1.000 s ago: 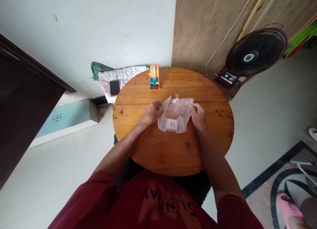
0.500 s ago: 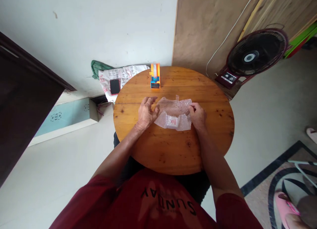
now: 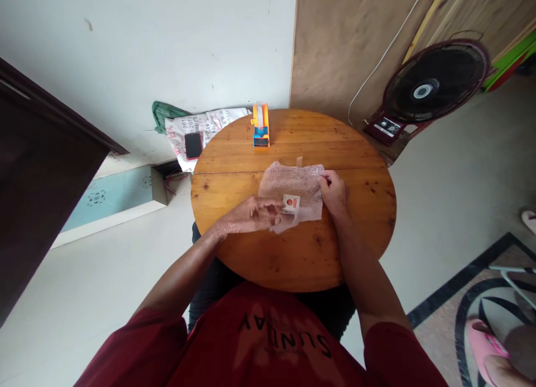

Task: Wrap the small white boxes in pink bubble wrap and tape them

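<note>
A sheet of bubble wrap [image 3: 299,177] lies spread out on the round wooden table [image 3: 288,258]. On its lower part sits a small white box [image 3: 292,203] with a red mark, its top uncovered. My left hand [image 3: 255,214] reaches in from the left, fingers apart and slightly blurred, their tips at the box's left side. Whether they touch the box I cannot tell. At the wrap's right edge, my right hand [image 3: 335,191] pinches the film between thumb and fingers.
An orange and blue tape dispenser [image 3: 261,127] stands near the table's back edge. Beyond the back left edge, a dark phone [image 3: 193,146] rests on a printed white sack [image 3: 178,131]. A fan [image 3: 435,82] stands at the back right.
The bubble wrap flap that covered the box has been folded open toward me, baring it. My left hand has moved down toward the box; my right hand stays at the wrap's edge.
</note>
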Demonstrator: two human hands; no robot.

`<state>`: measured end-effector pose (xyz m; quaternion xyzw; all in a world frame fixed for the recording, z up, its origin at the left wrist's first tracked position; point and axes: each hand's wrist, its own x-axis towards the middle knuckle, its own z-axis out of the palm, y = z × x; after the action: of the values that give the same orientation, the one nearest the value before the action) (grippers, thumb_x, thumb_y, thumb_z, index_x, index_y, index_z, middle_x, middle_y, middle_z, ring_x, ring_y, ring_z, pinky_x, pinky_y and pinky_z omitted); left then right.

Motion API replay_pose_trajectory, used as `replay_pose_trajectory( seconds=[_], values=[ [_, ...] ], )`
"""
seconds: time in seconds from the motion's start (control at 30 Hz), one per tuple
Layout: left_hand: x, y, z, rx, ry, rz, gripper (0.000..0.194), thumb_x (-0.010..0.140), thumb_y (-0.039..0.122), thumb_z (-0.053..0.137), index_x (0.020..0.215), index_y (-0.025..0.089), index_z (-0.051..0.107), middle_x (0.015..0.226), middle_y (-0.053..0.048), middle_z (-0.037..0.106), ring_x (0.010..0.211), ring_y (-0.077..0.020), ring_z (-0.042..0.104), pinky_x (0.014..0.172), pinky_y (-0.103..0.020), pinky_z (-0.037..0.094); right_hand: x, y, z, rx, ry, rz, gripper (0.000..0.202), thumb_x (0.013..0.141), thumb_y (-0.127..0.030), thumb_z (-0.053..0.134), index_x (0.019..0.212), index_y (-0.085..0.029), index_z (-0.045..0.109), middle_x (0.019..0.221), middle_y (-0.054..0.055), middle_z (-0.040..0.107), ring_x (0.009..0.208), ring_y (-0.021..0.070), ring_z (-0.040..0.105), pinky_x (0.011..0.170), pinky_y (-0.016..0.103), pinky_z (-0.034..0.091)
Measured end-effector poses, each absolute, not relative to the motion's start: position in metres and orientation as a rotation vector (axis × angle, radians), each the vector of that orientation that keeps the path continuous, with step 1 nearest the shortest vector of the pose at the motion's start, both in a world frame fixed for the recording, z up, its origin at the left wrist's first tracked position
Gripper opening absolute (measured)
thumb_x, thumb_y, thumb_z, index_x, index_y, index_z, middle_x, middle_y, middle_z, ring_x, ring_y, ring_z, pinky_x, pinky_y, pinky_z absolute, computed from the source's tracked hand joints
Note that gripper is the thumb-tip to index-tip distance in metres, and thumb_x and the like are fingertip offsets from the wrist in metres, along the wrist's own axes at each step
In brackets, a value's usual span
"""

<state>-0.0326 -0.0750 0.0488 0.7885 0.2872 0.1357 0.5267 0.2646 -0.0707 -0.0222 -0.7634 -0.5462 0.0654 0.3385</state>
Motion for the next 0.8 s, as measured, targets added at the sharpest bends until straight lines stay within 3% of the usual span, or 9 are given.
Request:
replay_pose_trajectory(
  seconds=[0.1,0.23,0.37,0.47,0.67,0.8],
  values=[
    [-0.034,-0.082,0.05,1.881,0.592,0.226,0.037,0.095,0.046,0.052,0.105,0.014,0.068,0.078,-0.001,0.064,0.065,-0.0097,0.054,0.058,-0.019,0.042,0.264,-0.07,-0.022,-1.995,-1.418,0.171,0.03,0.086,-0.038,0.048,0.1,-0.022,0.069,0.093,0.009,0.075,0.083,0.0251,0.065,0.075,0.035,0.046],
    [-0.021,-0.086,0.038,1.994,0.675,0.222,0.03,0.099,0.033,0.044,0.087,0.015,0.065,0.065,0.003,0.055,0.057,-0.0076,0.047,0.055,-0.019,0.036,0.264,-0.071,-0.021,-2.004,-1.412,0.181,0.029,0.085,-0.038,0.049,0.099,-0.022,0.069,0.092,0.008,0.075,0.085,0.0256,0.066,0.077,0.036,0.046],
    [-0.008,-0.094,0.024,2.338,0.573,0.252,0.024,0.096,0.02,0.045,0.088,0.017,0.068,0.079,-0.001,0.064,0.073,-0.0116,0.056,0.069,-0.023,0.043,0.264,-0.071,-0.019,-1.988,-1.418,0.184,0.029,0.085,-0.037,0.049,0.1,-0.022,0.069,0.096,0.009,0.076,0.088,0.0263,0.067,0.078,0.036,0.047],
    [-0.001,-0.105,0.016,2.611,0.47,0.201,0.027,0.097,0.021,0.047,0.081,0.017,0.069,0.085,-0.006,0.065,0.08,-0.0166,0.059,0.077,-0.03,0.045,0.265,-0.071,-0.018,-2.001,-1.416,0.202,0.029,0.084,-0.037,0.05,0.102,-0.022,0.069,0.097,0.009,0.077,0.088,0.0267,0.067,0.079,0.037,0.048],
    [0.008,-0.121,0.004,2.761,0.457,0.211,0.022,0.096,0.021,0.049,0.094,0.019,0.071,0.095,-0.008,0.063,0.09,-0.0206,0.059,0.082,-0.034,0.049,0.266,-0.071,-0.018,-2.003,-1.397,0.233,0.029,0.084,-0.039,0.053,0.104,-0.024,0.067,0.097,0.008,0.076,0.087,0.0259,0.067,0.078,0.037,0.048],
    [0.014,-0.126,0.001,2.71,0.538,0.31,0.027,0.099,0.018,0.043,0.113,0.017,0.065,0.119,-0.01,0.063,0.102,-0.0205,0.059,0.091,-0.034,0.05,0.269,-0.072,-0.018,-2.006,-1.399,0.229,0.034,0.082,-0.035,0.055,0.112,-0.022,0.065,0.101,0.008,0.075,0.084,0.025,0.065,0.08,0.037,0.048]
  ],
)
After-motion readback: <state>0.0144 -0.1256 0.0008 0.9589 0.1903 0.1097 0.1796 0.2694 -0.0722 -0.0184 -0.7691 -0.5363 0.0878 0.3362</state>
